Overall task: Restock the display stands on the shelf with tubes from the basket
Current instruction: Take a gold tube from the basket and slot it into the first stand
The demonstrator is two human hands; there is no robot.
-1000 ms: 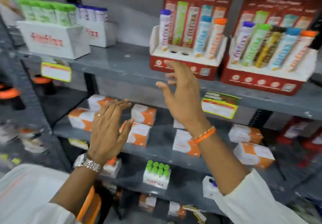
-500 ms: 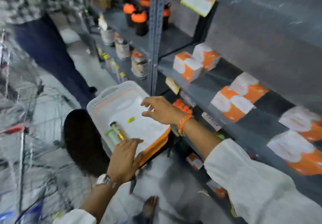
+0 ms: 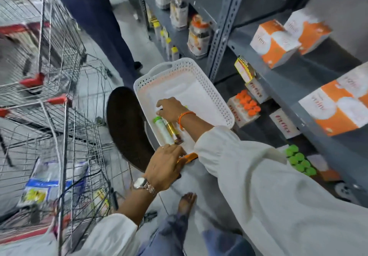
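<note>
A white perforated basket (image 3: 217,100) rests on a dark round stool (image 3: 127,128) beside the grey shelf (image 3: 278,88). In it lie a white tube with a green cap (image 3: 163,131) and a gold tube (image 3: 172,131), side by side. My right hand (image 3: 171,109) reaches into the basket, fingers curled around the gold tube's far end. My left hand (image 3: 166,163) grips the basket's near rim, by an orange edge. The display stands are out of view.
Wire shopping carts (image 3: 49,56) crowd the left side. A person's dark blue leg (image 3: 99,16) stands beyond the basket. Orange-and-white boxes (image 3: 276,42), orange-capped tubes (image 3: 248,104) and green-capped tubes (image 3: 298,160) fill the lower shelves. My bare foot (image 3: 186,203) is on the floor.
My view has swung down from the display stands to the basket. Both hands dropped: the left took the near rim, the right went into the basket onto the tubes.
</note>
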